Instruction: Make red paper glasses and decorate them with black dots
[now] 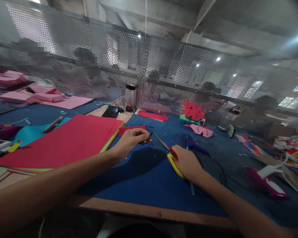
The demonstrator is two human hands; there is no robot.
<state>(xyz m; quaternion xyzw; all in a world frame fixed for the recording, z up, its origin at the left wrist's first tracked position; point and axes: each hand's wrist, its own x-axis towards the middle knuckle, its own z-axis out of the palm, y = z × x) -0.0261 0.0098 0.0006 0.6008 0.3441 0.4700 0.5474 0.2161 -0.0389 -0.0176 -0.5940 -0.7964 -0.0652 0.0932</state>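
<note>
My right hand is closed round the yellow and red handles of a pair of scissors, whose blades point up and left. My left hand is pinched shut on a small red paper piece held just above the blue table cover. The blade tips sit right beside my left fingertips. Tiny dark scraps lie under the fingers.
A stack of large red and coloured sheets lies to the left. Red and pink cut shapes sit at the back, with a jar and a dark phone. A blue glue gun and a purple one lie right. A perforated metal screen closes the far side.
</note>
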